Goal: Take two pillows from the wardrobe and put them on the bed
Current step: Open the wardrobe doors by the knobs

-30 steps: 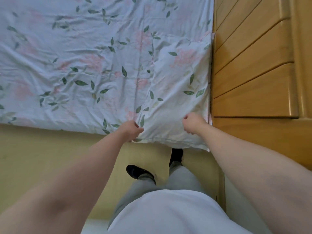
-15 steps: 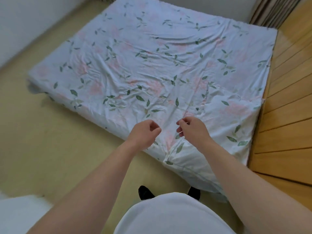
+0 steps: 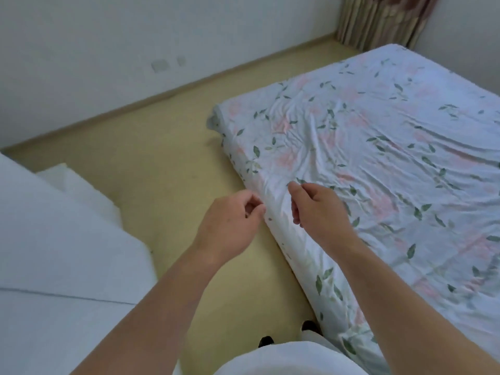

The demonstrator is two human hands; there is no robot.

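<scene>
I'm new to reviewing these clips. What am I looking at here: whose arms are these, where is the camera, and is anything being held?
There is no machine here. One wide camera worn on a person's head looks forward and down, so the two bare arms reaching in from the bottom are the wearer's own. The left hand hangs over the yellowish floor, its fingers loosely curled. The right hand hovers over the near edge of the bed, which is covered by a floral sheet. Neither hand holds anything. No pillow can be told apart in this frame. At far left is something white and blurred; I cannot tell what it is. A curtain hangs in the far corner.
</scene>
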